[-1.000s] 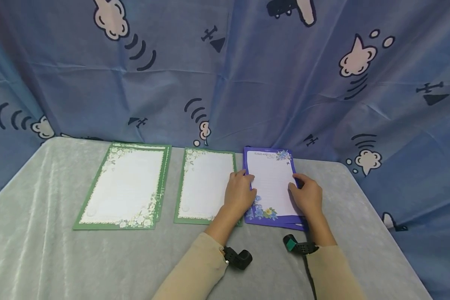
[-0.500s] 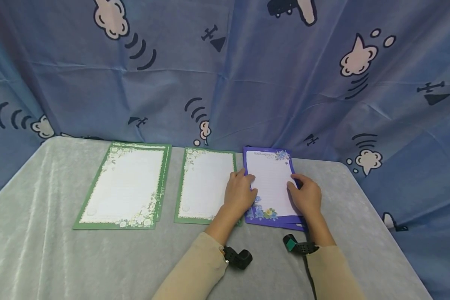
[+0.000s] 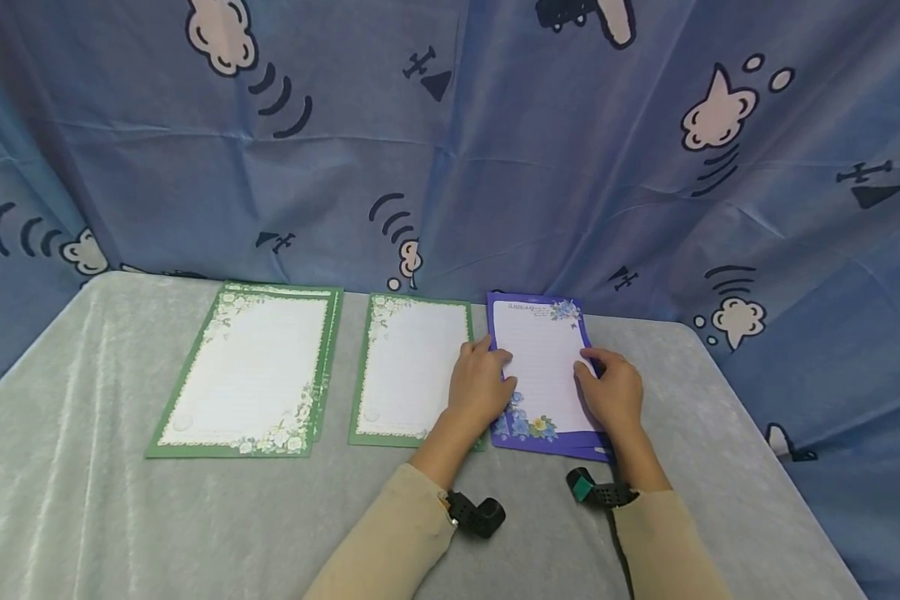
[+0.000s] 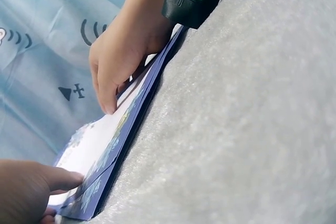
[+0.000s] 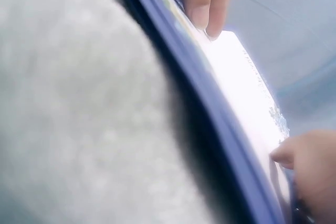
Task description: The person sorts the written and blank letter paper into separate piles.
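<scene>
In the head view, a stack of purple-bordered writing paper with blue flowers lies at the right, its sheets slightly fanned at the lower edge. My left hand holds the stack's left edge, thumb on top, and covers part of the green-bordered sheet beside it. At the opposite edge, my right hand grips the stack, its thumb on the top sheet. From the left wrist, the layered purple edges show between both hands. In the right wrist view the white page is overexposed.
Another green-bordered stack, its sheets slightly offset, lies at the left. Grey plush cloth covers the table, and a blue patterned curtain hangs right behind it. Each wrist carries a black camera mount.
My right hand and the top purple sheet have shifted slightly left. My left hand stays nearly still, and the green-bordered sheets have not moved.
</scene>
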A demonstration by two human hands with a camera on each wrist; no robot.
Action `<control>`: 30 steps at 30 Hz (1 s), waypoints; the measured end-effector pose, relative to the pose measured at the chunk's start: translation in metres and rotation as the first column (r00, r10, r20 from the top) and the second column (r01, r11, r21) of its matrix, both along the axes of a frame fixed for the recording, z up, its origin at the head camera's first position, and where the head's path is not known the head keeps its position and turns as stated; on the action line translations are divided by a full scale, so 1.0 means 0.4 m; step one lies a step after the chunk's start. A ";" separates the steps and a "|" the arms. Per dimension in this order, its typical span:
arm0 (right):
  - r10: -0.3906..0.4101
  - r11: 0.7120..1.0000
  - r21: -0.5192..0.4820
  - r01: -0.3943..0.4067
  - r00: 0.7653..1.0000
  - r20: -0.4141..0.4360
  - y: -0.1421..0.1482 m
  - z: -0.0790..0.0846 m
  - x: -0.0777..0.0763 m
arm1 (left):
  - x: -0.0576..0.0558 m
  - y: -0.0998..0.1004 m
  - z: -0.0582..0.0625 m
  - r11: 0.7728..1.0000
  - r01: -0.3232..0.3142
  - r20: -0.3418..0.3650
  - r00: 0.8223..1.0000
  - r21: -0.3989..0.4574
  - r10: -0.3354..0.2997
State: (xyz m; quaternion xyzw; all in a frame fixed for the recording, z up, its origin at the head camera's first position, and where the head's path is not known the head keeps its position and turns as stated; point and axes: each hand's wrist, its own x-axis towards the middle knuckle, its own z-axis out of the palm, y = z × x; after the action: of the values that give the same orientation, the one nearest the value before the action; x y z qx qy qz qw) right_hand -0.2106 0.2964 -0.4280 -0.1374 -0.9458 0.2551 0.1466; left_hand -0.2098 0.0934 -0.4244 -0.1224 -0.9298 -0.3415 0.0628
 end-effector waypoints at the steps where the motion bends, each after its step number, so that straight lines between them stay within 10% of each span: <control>1: -0.001 1.000 0.000 0.001 1.000 -0.002 0.001 -0.001 -0.001 | 0.000 0.000 0.000 1.000 0.001 0.001 1.000 0.000 -0.001; 30: 0.017 1.000 -0.009 -0.018 0.998 -0.053 0.000 -0.008 0.003 | -0.002 -0.001 -0.007 1.000 0.002 -0.014 1.000 -0.020 -0.003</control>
State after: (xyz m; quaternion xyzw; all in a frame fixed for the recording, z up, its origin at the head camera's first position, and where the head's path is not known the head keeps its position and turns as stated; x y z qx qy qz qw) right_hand -0.2094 0.2963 -0.4313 -0.1229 -0.9415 0.2643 0.1689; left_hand -0.2105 0.0930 -0.4273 -0.1266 -0.9325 -0.3313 0.0678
